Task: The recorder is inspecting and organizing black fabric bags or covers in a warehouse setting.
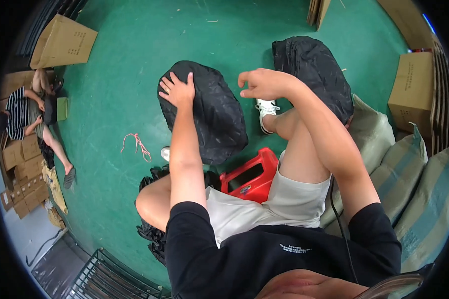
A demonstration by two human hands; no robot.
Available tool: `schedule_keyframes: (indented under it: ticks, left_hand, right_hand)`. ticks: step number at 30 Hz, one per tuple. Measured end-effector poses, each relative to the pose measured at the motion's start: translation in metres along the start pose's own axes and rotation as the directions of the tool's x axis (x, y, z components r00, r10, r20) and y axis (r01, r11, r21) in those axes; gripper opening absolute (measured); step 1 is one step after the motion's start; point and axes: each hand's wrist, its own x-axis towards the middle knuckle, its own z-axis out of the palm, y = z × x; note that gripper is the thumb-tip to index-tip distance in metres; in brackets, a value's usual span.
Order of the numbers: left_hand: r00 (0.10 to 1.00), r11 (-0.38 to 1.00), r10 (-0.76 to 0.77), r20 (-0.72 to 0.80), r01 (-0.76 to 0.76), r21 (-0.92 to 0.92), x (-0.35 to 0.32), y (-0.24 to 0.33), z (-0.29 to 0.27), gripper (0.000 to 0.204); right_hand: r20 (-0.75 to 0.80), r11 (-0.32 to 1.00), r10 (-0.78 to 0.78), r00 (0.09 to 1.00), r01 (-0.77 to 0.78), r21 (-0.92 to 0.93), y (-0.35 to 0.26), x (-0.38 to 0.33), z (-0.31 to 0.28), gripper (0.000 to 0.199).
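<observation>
My left hand lies flat, fingers spread, on top of a round black crinkled fabric bundle that rests on the green floor in front of my knees. My right hand hovers just to the right of that bundle with its fingers curled loosely, holding nothing that I can see. A second black fabric bundle lies farther right, behind my right knee. I sit on a red plastic stool, and more black fabric is piled under my left thigh.
A pink string lies on the green floor to the left. Cardboard boxes stand at the far left and far right. Woven sacks are piled on my right. Another person sits at the left edge among flat cartons.
</observation>
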Motion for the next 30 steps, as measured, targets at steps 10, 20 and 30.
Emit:
schedule_keyframes:
  ticks: [10, 20, 30]
  left_hand:
    - [0.998, 0.998, 0.048, -0.035, -0.047, 0.028, -0.125, 0.001, 0.009, 0.096]
    - [0.989, 0.995, -0.039, 0.143, 0.052, -0.086, -0.261, -0.046, -0.014, 0.099]
    - [0.791, 0.2, 0.376, 0.483, 0.44, -0.876, -0.274, -0.066, -0.181, 0.049]
  right_hand:
    - [0.043, 0.997, 0.083, 0.996, -0.082, -0.011, 0.008, 0.015, -0.005, 0.041]
    - [0.105, 0.991, 0.099, 0.989, -0.107, 0.075, 0.019, 0.035, 0.009, 0.037]
    - [0.204, 0.991, 0.064, 0.977, -0.086, 0.101, 0.019, 0.056, 0.024, 0.032]
